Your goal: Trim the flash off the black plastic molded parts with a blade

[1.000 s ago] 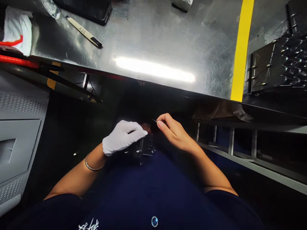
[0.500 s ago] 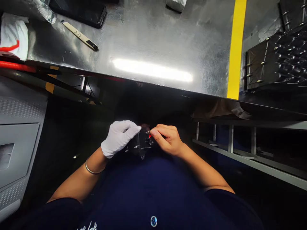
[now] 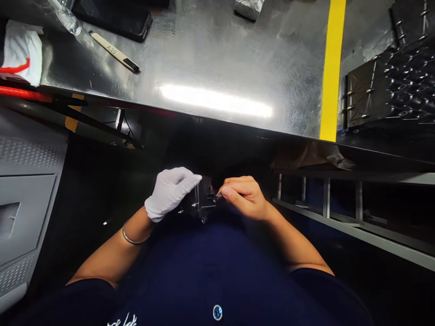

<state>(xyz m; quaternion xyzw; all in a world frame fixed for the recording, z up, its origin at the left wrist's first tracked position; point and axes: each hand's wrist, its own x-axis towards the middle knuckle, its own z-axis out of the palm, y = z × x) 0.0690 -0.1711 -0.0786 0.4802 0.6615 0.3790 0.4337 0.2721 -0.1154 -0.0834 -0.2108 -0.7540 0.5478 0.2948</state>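
My left hand (image 3: 173,190), in a white glove, is closed on a small black moulded part (image 3: 204,199) with short shiny-tipped posts, held in front of my dark blue shirt. Bare and pinched, my right hand (image 3: 246,197) is at the part's right side. Between its thumb and forefinger is a thin, pointed sliver (image 3: 219,194), whose tip is close to a round post on the part. Whether tip and post touch, I cannot tell. The fingers hide the rest of the sliver.
Beyond my hands is a metal table with a yellow tape strip (image 3: 331,72). A cutter-like tool marked A35 (image 3: 113,51), a black phone-like device (image 3: 113,19) and a white cloth (image 3: 23,52) lie at left. Black moulded parts (image 3: 390,86) are stacked at right.
My right hand has shifted slightly right and down, taking the sliver from the part's upper area to its round right post. A red spot beside the fingers has mostly vanished. My left hand keeps its hold.
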